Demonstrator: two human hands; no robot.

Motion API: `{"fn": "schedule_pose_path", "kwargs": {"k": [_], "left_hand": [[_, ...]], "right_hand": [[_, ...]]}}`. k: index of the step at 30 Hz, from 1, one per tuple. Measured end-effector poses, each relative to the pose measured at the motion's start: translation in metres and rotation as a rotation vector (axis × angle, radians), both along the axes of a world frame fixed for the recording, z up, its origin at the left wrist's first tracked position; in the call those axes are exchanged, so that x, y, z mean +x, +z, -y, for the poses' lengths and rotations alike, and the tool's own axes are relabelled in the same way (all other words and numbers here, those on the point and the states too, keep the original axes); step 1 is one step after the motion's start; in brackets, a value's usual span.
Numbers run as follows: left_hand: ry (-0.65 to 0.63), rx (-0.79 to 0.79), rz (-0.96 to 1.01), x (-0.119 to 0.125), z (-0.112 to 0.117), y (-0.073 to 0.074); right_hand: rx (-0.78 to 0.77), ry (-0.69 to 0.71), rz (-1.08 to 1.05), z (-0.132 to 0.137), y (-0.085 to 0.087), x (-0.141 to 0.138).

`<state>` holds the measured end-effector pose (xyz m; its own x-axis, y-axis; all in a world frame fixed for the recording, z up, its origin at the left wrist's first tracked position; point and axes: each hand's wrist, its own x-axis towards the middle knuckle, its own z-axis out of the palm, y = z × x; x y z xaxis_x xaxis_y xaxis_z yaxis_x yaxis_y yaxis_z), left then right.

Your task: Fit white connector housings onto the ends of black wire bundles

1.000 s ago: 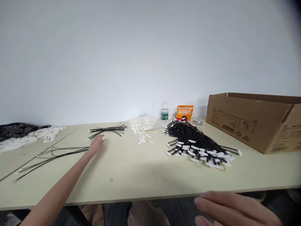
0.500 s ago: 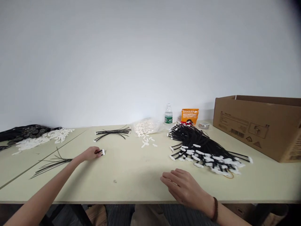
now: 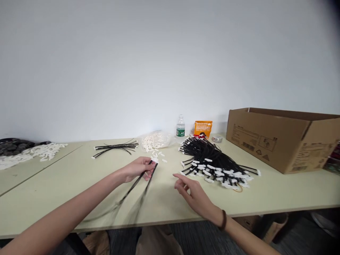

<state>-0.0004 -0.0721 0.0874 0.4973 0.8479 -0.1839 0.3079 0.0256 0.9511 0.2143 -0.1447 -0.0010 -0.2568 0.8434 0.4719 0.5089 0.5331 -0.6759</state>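
Observation:
My left hand point(image 3: 142, 169) is closed on a bundle of black cables point(image 3: 136, 181) just below its white connector end point(image 3: 154, 160). The cables' loose ends trail toward the table's front edge and are blurred. My right hand point(image 3: 192, 196) holds nothing, its fingers apart and the index finger pointing left, over the table. Close to its fingertips lies a large pile of black cables with white connectors point(image 3: 212, 156). Small white plastic pieces point(image 3: 159, 155) are scattered beyond my left hand, in front of a clear bag full of them point(image 3: 156, 140).
A smaller cable bundle point(image 3: 117, 147) lies at the back left. Farther left are dark coils point(image 3: 18, 146) and white pieces point(image 3: 47, 152). A water bottle point(image 3: 180, 127), an orange packet point(image 3: 203, 128) and a round tin point(image 3: 217, 139) stand at the back. A cardboard box point(image 3: 265, 138) occupies the right.
My left hand has moved right, lifting the cable bundle off the left side of the table. The right hand's fingers have spread, and the view has turned slightly right.

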Motion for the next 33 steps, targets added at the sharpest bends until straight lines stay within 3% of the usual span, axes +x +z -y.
{"fn": "schedule_pose_path", "kwargs": {"k": [3, 6, 10, 13, 16, 20, 22, 24, 28, 33], "left_hand": [[0.033, -0.113, 0.237, 0.024, -0.007, -0.011], [0.032, -0.190, 0.397, 0.038, -0.022, -0.036], [0.097, -0.240, 0.513, 0.037, -0.044, -0.071], [0.154, -0.247, 0.562, 0.025, -0.059, -0.083], [0.166, -0.230, 0.567, 0.006, -0.074, -0.084], [0.257, -0.244, 0.547, -0.016, -0.091, -0.081], [0.310, -0.259, 0.530, -0.023, -0.096, -0.082], [0.326, -0.259, 0.519, -0.027, -0.099, -0.083], [0.325, -0.249, 0.481, -0.028, -0.099, -0.083], [0.326, -0.243, 0.439, -0.023, -0.096, -0.086]], "right_hand": [[-0.268, 0.066, -0.326, -0.021, 0.008, -0.006], [-0.411, 0.053, -0.523, -0.044, 0.013, -0.008], [-0.564, 0.071, -0.569, -0.070, 0.003, -0.013], [-0.608, 0.126, -0.556, -0.086, -0.009, -0.023], [-0.583, 0.145, -0.486, -0.102, -0.015, -0.039], [-0.505, 0.163, -0.163, -0.135, -0.003, -0.056], [-0.300, 0.006, 0.078, -0.152, 0.004, -0.057], [-0.201, -0.111, 0.116, -0.165, 0.008, -0.052], [-0.034, -0.269, 0.214, -0.171, -0.002, -0.038], [0.008, -0.246, 0.399, -0.164, -0.017, -0.028]]}}
